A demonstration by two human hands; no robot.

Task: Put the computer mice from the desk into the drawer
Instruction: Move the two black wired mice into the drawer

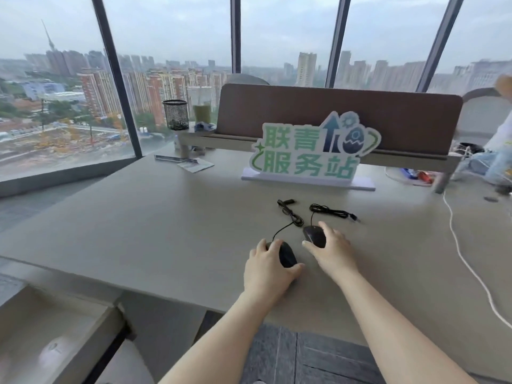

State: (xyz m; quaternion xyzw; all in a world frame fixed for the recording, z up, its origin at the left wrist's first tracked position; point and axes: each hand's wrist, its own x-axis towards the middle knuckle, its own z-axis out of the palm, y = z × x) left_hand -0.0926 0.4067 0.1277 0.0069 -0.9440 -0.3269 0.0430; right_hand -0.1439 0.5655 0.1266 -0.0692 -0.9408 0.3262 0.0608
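Observation:
Two black wired mice lie side by side on the beige desk point(138, 231). My left hand point(267, 268) wraps around the left mouse point(286, 254), fingers on one side and thumb on the other. My right hand point(333, 249) grips the right mouse point(314, 236) the same way. Both mice rest on the desk top, their bundled black cords point(329, 210) stretched out behind them. The open drawer point(55, 336) sits low at the left, below the desk edge, pale inside with a whitish object in it.
A green and white cut-out sign point(310, 153) stands behind the mice. A mesh pen cup point(176, 115) sits on a shelf at the back left, papers point(194, 163) below it. A white cable point(465, 261) runs along the desk's right side. Another person's sleeve shows far right.

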